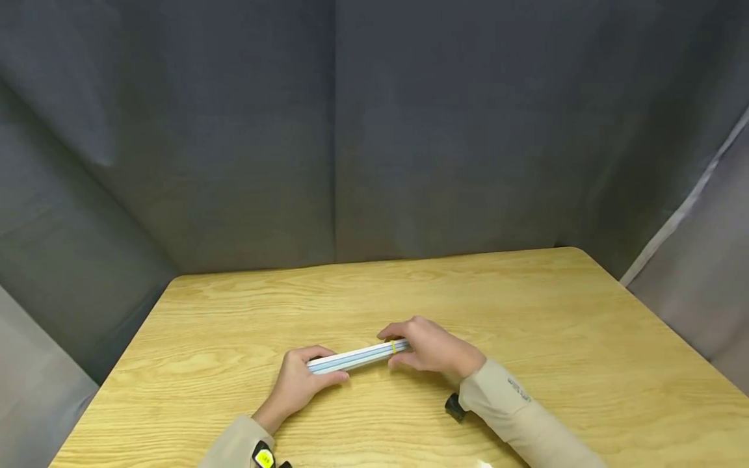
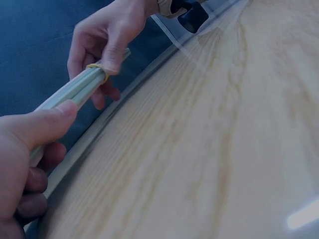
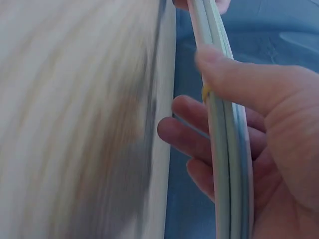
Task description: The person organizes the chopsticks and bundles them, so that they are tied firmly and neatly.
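Note:
A slim bundle of long pale sticks (image 1: 358,357), white and light blue-green, is held between both hands above the table. Around it, near its right end, runs a yellow rubber band (image 1: 393,347). My left hand (image 1: 297,385) grips the left end, thumb along the near side and fingers behind. At the banded end my right hand (image 1: 434,350) holds the bundle; in the right wrist view its thumb (image 3: 234,79) presses right beside the band (image 3: 206,92). The other fingers of that hand curl loosely behind the sticks. Part of the left end is hidden in the left palm.
The light wood-grain table (image 1: 526,312) lies under both hands. Dark grey curtains (image 1: 333,130) hang behind it and along the sides. A black device (image 1: 454,407) sits at the right wrist, and one with a yellow display (image 1: 264,457) at the left wrist.

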Available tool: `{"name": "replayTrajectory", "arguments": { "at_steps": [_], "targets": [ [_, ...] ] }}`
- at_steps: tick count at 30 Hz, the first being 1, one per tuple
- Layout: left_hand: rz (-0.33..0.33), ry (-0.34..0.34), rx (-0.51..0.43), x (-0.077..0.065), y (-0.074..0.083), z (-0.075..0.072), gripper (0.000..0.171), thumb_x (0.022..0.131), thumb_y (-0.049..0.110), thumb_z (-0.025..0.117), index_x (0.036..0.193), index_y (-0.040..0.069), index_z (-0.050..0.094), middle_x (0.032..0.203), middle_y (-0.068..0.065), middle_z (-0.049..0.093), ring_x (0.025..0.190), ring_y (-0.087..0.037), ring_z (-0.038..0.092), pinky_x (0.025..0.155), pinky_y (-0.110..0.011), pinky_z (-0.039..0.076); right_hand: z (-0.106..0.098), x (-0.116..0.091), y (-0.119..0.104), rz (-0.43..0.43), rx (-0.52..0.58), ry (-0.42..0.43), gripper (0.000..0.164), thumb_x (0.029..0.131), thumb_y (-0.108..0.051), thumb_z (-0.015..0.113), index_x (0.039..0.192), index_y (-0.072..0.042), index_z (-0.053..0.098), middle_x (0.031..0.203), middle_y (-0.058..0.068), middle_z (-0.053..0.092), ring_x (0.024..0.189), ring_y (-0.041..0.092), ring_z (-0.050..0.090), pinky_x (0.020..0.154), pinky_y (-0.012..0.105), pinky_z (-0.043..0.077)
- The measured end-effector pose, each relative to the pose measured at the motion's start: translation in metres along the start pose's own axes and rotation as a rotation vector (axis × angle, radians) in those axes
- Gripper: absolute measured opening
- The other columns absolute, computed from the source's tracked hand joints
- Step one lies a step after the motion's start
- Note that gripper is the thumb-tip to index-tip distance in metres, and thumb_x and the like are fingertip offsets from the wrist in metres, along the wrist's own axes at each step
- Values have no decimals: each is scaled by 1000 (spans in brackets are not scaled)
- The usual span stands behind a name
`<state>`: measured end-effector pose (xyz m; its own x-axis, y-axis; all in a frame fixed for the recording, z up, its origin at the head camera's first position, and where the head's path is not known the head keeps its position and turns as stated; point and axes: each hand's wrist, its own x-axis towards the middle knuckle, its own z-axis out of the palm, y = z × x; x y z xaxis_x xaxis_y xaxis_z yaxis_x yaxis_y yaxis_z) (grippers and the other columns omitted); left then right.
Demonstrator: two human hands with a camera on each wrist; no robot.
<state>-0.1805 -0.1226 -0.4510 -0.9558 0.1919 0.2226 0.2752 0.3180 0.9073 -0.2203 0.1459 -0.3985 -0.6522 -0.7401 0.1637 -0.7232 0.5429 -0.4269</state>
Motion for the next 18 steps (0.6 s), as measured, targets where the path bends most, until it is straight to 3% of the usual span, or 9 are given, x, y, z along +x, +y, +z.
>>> {"name": "replayTrajectory", "arguments": {
  "at_steps": [3,9,13,18],
  "targets": [
    [-8,13,10,0,0,-1,28,62,20,91,85,16,75,85,-1,73,75,-10,64,68,-23,51,-3,0,5,35,37,-19,34,84,-16,76,114,-5,65,108,5,71,95,11,66,82,25,53],
    [-38,30,10,-2,-1,-2,28,62,19,91,84,16,74,84,-1,73,74,-10,63,67,-23,51,-10,-1,10,33,125,-4,12,86,-15,73,97,-14,69,91,-6,71,75,-1,60,68,20,51],
    [-46,33,-1,-2,-1,-2,28,63,19,91,85,15,75,86,-3,73,74,-10,63,67,-23,50,-12,-1,10,-12,122,8,12,89,-19,70,99,-14,72,93,-5,72,75,-2,61,67,19,51],
    [-7,23,-35,-1,1,-3,28,66,17,89,88,10,75,87,-8,73,73,-8,61,65,-22,50,-11,-1,5,-38,62,108,15,86,-18,74,99,-11,74,95,-1,74,77,0,65,68,20,52]
  ]
}}
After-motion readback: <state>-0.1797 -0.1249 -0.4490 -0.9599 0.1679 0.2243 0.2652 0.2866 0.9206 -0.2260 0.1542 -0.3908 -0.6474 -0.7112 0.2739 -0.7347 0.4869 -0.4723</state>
